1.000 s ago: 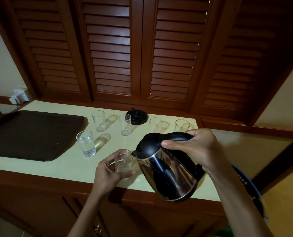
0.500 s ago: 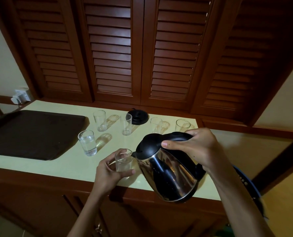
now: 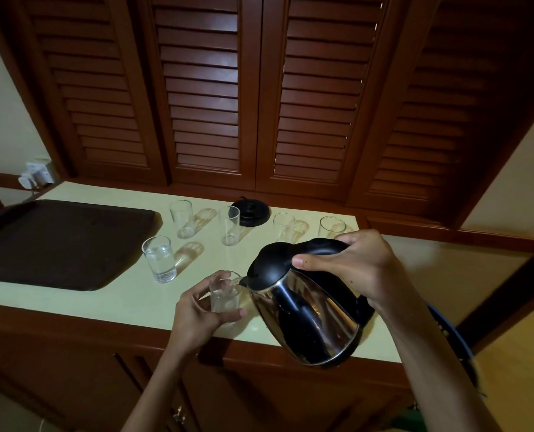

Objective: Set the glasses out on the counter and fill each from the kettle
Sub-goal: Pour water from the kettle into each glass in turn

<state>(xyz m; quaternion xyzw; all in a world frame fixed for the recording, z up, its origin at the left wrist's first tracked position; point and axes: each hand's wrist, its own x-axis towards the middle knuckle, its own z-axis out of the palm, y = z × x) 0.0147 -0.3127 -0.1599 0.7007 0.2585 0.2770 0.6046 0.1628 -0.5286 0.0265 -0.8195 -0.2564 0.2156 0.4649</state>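
My right hand [image 3: 356, 269] grips the kettle [image 3: 309, 322] by its handle from above, thumb pointing left along it, forearm reaching in from the kettle's right. My left hand [image 3: 197, 310], just left of the kettle's spout, is curled round a glass [image 3: 225, 304], thumb across its near side.

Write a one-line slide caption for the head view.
Right hand tilts the kettle, pouring water into the glass held by the left hand.

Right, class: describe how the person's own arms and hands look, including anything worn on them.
The left hand and right hand are bare, with no gloves, rings, watch or bracelet in view. No sleeves show either. Both arms are uncovered all the way to the picture's bottom edge.
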